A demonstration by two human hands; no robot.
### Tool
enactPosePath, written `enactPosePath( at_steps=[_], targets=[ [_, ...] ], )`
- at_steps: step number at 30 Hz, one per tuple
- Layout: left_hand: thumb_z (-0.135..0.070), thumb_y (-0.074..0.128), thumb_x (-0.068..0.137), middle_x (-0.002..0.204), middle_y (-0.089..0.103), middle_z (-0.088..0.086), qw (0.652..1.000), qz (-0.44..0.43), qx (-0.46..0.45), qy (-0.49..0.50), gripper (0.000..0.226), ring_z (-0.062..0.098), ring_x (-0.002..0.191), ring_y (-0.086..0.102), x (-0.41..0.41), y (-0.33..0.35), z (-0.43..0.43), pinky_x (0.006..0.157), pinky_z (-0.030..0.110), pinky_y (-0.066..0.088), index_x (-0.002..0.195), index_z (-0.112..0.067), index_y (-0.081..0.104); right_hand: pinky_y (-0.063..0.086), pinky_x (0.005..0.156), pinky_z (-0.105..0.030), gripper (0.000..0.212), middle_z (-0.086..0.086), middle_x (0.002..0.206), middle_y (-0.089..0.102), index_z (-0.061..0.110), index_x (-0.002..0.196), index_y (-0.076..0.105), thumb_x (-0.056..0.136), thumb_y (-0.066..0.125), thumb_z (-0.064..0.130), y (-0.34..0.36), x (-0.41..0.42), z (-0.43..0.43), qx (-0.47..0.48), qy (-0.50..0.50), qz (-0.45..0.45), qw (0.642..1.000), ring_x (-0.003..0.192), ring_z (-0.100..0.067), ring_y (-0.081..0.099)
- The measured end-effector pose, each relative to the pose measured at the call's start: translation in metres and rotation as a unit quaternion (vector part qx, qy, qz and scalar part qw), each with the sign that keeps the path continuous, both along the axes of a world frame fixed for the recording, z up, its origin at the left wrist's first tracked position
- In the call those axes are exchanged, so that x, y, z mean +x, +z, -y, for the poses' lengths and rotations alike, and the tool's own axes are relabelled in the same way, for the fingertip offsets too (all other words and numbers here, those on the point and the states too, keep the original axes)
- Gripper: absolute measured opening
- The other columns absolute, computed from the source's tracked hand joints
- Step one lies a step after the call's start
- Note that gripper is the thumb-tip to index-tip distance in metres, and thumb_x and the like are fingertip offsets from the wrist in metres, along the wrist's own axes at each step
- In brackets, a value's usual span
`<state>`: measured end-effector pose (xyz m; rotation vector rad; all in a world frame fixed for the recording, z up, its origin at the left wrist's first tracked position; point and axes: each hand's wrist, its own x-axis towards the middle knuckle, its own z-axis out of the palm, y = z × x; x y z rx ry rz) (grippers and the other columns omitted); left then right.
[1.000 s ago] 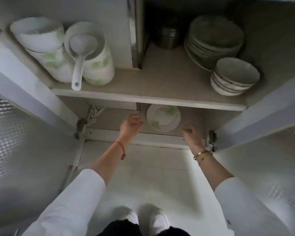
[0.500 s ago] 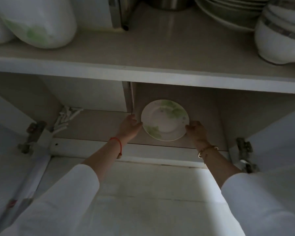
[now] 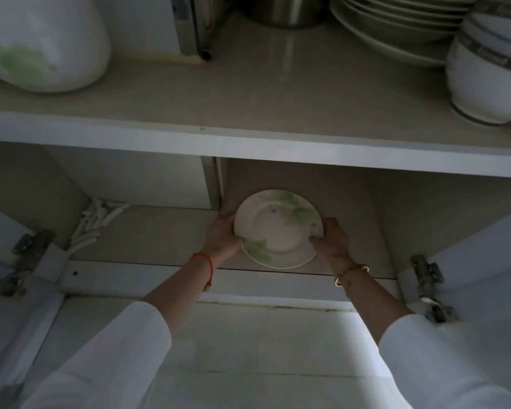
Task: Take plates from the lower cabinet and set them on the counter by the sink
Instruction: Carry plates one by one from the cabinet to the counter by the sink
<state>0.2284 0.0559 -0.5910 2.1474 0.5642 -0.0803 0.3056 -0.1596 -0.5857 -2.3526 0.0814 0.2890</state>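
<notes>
Plate (image 3: 278, 228) now held both sides, my left hand (image 3: 222, 237) and right hand (image 3: 334, 240) curled round its rim; a second ago only reaching. Lift-out can start.

Steel pot (image 3: 283, 10) top centre; striped bowls (image 3: 490, 69) top right; white utensils (image 3: 98, 222) lower left

Top edge crops the plate stack (image 3: 396, 22) and metal pot (image 3: 283, 13)
</notes>
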Motion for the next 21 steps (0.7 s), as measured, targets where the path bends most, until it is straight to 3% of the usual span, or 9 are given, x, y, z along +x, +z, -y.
enactPosePath(
  at_steps=[7, 12, 17, 21],
  targets=[
    [0.014, 0.066, 0.063, 0.104, 0.073, 0.005, 0.998, 0.027, -0.057, 0.028, 0.060, 0.024, 0.102, 0.065, -0.032, 0.019, 0.009, 0.086, 0.041, 0.058, 0.116, -0.014, 0.069, 0.041, 0.074, -0.028, 0.034, -0.023, 0.106, 0.068, -0.002, 0.115, 0.054, 0.082, 0.063, -0.001, 0.007, -0.030, 0.012, 0.073, -0.053, -0.001, 0.996, 0.104, -0.037, 0.063],
    [0.020, 0.066, 0.063, 0.087, 0.059, -0.015, 0.990, 0.016, -0.134, 0.051, 0.060, 0.023, 0.087, 0.063, -0.085, 0.084, 0.025, 0.074, 0.050, 0.062, 0.097, -0.029, 0.059, 0.043, 0.072, -0.031, 0.030, -0.009, 0.095, 0.061, 0.007, 0.111, 0.051, 0.083, 0.059, 0.001, 0.049, -0.080, 0.028, 0.079, -0.071, -0.029, 0.994, 0.093, -0.030, 0.061],
    [0.013, 0.071, 0.071, 0.113, 0.056, 0.000, 0.987, -0.052, -0.141, 0.059, 0.066, 0.030, 0.095, 0.064, -0.151, 0.181, 0.047, 0.068, 0.041, 0.061, 0.129, -0.011, 0.051, 0.036, 0.061, -0.026, 0.028, -0.005, 0.089, 0.060, 0.013, 0.111, 0.047, 0.086, 0.058, 0.006, 0.135, -0.149, 0.048, 0.059, -0.083, -0.076, 0.992, 0.078, -0.023, 0.054],
    [0.014, 0.066, 0.074, 0.126, 0.054, 0.011, 0.986, -0.057, -0.147, 0.044, 0.065, 0.033, 0.102, 0.064, -0.196, 0.274, 0.065, 0.070, 0.049, 0.062, 0.133, -0.010, 0.049, 0.043, 0.065, -0.029, 0.030, -0.008, 0.085, 0.062, 0.014, 0.113, 0.046, 0.085, 0.055, 0.006, 0.229, -0.198, 0.066, 0.049, -0.112, -0.125, 0.985, 0.077, -0.029, 0.060]
  ],
)
